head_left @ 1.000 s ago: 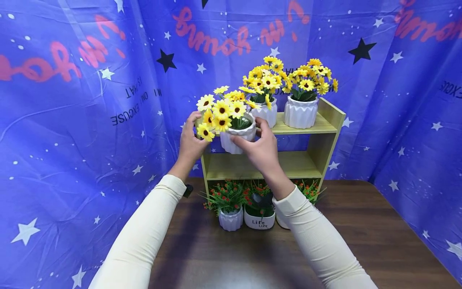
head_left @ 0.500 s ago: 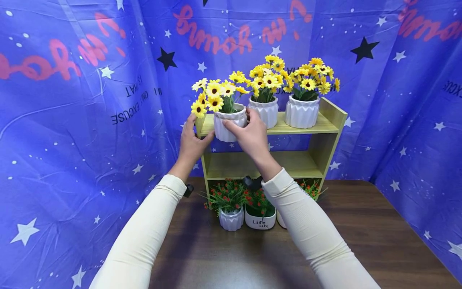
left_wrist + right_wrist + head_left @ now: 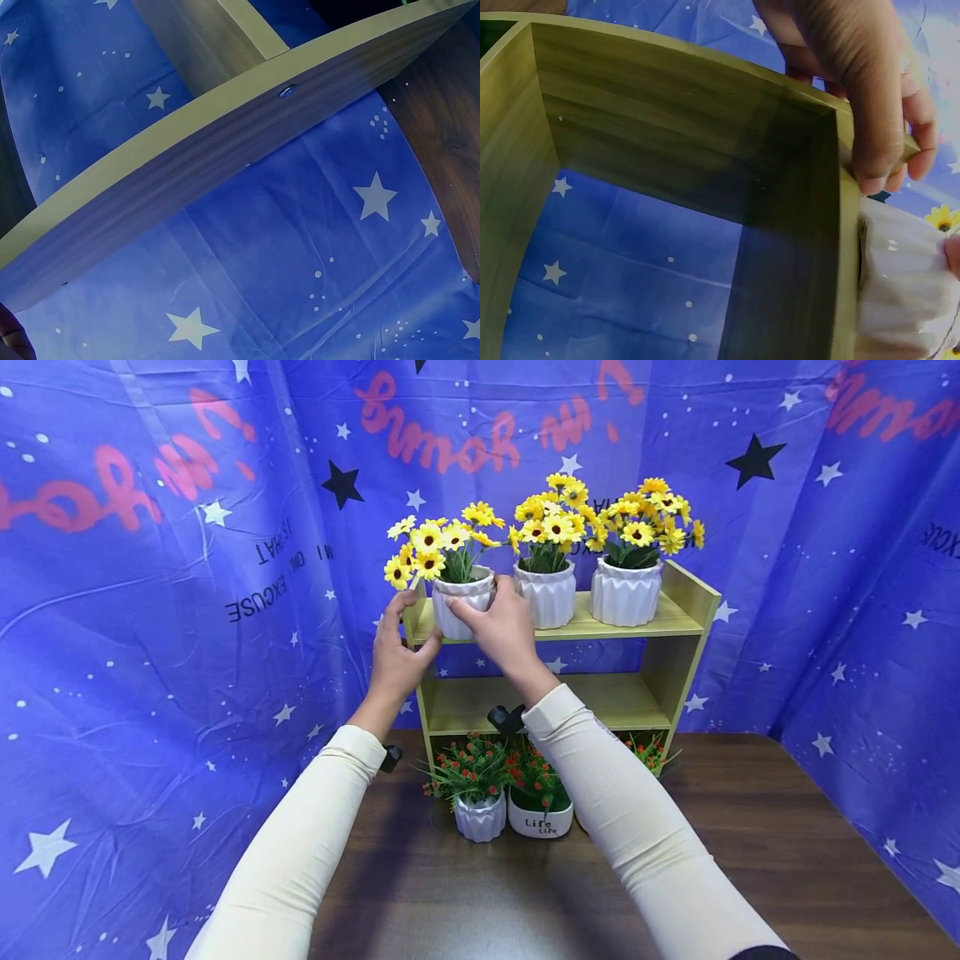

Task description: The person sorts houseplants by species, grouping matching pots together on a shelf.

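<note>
A white fluted flowerpot (image 3: 457, 610) with yellow daisy-like flowers is at the left end of the shelf rack's top board, close to the board. My right hand (image 3: 504, 625) grips its right side, thumb on the front and fingers behind. My left hand (image 3: 401, 652) holds the rack's (image 3: 429, 710) upper left corner, thumb in front and fingers over the side panel. In the right wrist view that left hand (image 3: 870, 90) pinches the corner beside the pot (image 3: 900, 270). The left wrist view has the rack's side panel (image 3: 247, 142) and a bit of a finger (image 3: 13, 337).
Two similar pots, a middle one (image 3: 546, 597) and a right one (image 3: 627, 593), stand on the top board. Red-flowered plants, including a fluted pot (image 3: 480, 820) and a "Life" pot (image 3: 540, 823), stand below on the brown table (image 3: 420, 893). A blue star-printed curtain (image 3: 187, 710) surrounds everything.
My right hand has carried the flowerpot left and back, from in front of the rack to the top board's left end; the pot has become more upright. My left hand has stayed at the corner.
</note>
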Tool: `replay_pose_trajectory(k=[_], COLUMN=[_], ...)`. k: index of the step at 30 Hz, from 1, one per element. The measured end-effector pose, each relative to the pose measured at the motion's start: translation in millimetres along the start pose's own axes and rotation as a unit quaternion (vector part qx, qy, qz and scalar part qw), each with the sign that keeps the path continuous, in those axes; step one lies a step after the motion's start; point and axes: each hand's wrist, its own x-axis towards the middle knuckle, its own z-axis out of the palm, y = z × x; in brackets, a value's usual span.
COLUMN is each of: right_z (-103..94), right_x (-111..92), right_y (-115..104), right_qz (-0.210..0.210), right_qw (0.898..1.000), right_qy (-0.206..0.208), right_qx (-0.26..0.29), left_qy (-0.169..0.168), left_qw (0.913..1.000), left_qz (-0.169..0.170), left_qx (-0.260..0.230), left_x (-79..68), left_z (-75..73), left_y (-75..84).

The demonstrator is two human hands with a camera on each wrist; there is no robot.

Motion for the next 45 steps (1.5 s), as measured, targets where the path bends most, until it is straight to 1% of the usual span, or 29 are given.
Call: replay_pose_trajectory(k=[5,7,10,12,14,16,17,19,22,24,29,32,34,38,42,45], right_z=[3.2,2.8,-1.0,-5.7,-12.1,-19.8,-24.3,-39.2,-63.7,-79.8,-108.7,-126.1,-135.0,-145.8,-149.9,-151.2], right_x=[2.3,0.0,-9.6,-22.5,-39.1,-59.3,-69.6,-92.8,-122.1,-136.5,-156.7,-169.9,-177.7,-192.1,-205.9,-215.5], right_y=[-3.1,-3.2,-0.4,4.6,11.9,22.1,27.9,29.7,34.0,43.4,100.1,123.1,136.4,161.2,184.4,203.5], right_qz=[0.005,0.011,0.014,0.005,-0.024,-0.056,-0.071,-0.089,-0.098,-0.092,-0.075,-0.064,-0.045,0.007,0.060,0.095], right_qw=[1.000,1.000,0.998,0.996,0.991,0.986,0.983,0.980,0.980,0.980,0.981,0.982,0.983,0.985,0.985,0.984], right_qy=[-0.006,-0.011,-0.007,0.004,0.023,0.039,0.045,0.052,0.065,0.073,0.111,0.140,0.156,0.171,0.159,0.150], right_qx=[0.017,0.024,0.056,0.093,0.130,0.154,0.162,0.168,0.163,0.159,0.139,0.108,0.084,0.028,-0.004,-0.014], left_qy=[0.010,0.008,0.004,0.002,0.004,0.005,0.004,0.001,-0.004,-0.006,-0.004,-0.003,-0.003,-0.006,-0.006,-0.005], left_qw=[0.9995,0.9997,0.9999,0.9999,0.9997,0.9997,0.9997,0.9998,0.9999,0.9999,0.9999,0.9999,0.9999,0.9999,0.9998,0.9997], left_qz=[0.029,0.023,0.014,0.013,0.018,0.018,0.016,0.008,-0.001,-0.001,-0.001,-0.004,-0.003,-0.005,-0.012,-0.019], left_qx=[-0.003,-0.001,-0.002,-0.007,-0.016,-0.018,-0.019,-0.018,-0.013,-0.012,-0.012,-0.014,-0.016,-0.014,-0.012,-0.012], left_x=[3.7,3.6,2.5,1.2,0.9,0.5,0.4,0.1,-0.3,-0.3,0.7,1.7,2.9,4.5,2.9,1.1], left_z=[-0.7,-1.3,-1.6,-1.4,-1.0,-0.8,-0.9,-1.2,-1.6,-1.4,-1.5,-0.3,0.4,0.2,-0.7,0.2], left_y=[0.0,1.0,2.1,2.5,2.4,2.2,2.4,2.8,3.4,3.4,3.5,4.1,4.3,5.9,6.1,5.6])
